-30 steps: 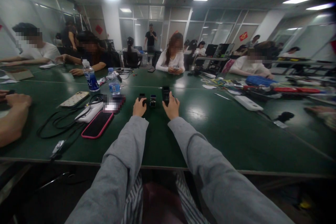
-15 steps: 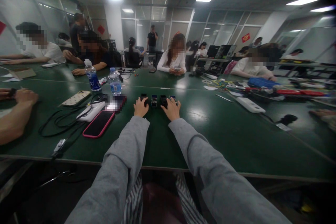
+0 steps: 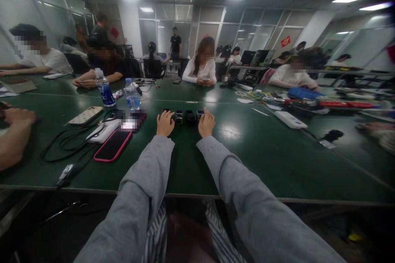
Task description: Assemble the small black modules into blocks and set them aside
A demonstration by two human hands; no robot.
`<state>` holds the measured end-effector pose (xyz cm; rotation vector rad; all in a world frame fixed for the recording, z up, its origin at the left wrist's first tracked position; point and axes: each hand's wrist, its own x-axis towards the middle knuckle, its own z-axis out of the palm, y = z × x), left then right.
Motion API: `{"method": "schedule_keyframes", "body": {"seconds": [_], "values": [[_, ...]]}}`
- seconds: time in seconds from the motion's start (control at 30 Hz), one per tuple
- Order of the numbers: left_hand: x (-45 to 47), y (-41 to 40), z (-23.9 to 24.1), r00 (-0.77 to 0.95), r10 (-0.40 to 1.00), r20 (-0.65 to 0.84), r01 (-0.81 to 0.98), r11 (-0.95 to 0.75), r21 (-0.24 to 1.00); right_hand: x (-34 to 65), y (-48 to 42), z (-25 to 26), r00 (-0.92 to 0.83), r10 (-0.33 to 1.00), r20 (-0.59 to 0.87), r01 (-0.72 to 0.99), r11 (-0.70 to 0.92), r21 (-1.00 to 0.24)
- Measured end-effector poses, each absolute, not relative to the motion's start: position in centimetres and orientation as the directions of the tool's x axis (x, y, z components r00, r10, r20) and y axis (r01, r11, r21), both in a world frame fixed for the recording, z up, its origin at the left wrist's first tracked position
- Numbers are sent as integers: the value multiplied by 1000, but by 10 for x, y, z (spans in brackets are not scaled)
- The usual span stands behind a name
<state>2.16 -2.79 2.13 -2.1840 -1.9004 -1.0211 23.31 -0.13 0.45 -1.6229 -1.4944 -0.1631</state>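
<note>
Small dark blocks stand in a row on the green table. My left hand lies over the leftmost black block, fingers stretched forward and slightly apart, hiding most of it. Beside its fingertips is a small device with a pale top and silvery front. A black block stands between my hands. My right hand is upright at the right end of the row, fingers extended, against the side of another small device with a bluish top. Neither hand visibly grips anything.
To the left lie a pink-edged phone, a white power strip, cables, a dotted phone case and two bottles. A power strip, a blue pouch and tangled wires lie right. People sit around the table.
My right hand has moved off the black block to the right end of the row, turning more upright. My left hand has settled lower over the leftmost block. The view has shifted slightly.
</note>
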Motion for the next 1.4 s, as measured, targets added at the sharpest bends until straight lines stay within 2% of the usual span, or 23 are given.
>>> {"method": "schedule_keyframes", "body": {"seconds": [0.17,0.47,0.63,0.77,1.07,1.17,1.3,1.4], "values": [[16,-22,15,-34,865,500,899,-192,394,236,4,2,186,742,645,808,258,-530],[18,-22,18,-38,838,544,871,-240,430,230,1,-5,45,791,610,878,260,-402],[29,-33,29,54,789,612,872,-337,356,223,-5,-5,-114,768,630,896,353,-268],[33,-37,30,182,788,589,866,-412,284,222,-5,-6,-189,764,617,899,387,-205],[38,-29,25,260,776,574,844,-472,256,224,-8,-3,-195,794,576,895,384,-226],[34,-29,27,215,762,611,848,-456,271,223,-9,0,-172,784,596,893,380,-242],[18,-24,24,60,772,633,857,-365,363,230,-7,3,-3,742,670,903,290,-317],[8,-20,20,-7,797,604,847,-316,427,239,-2,1,139,752,644,891,188,-413]]}}
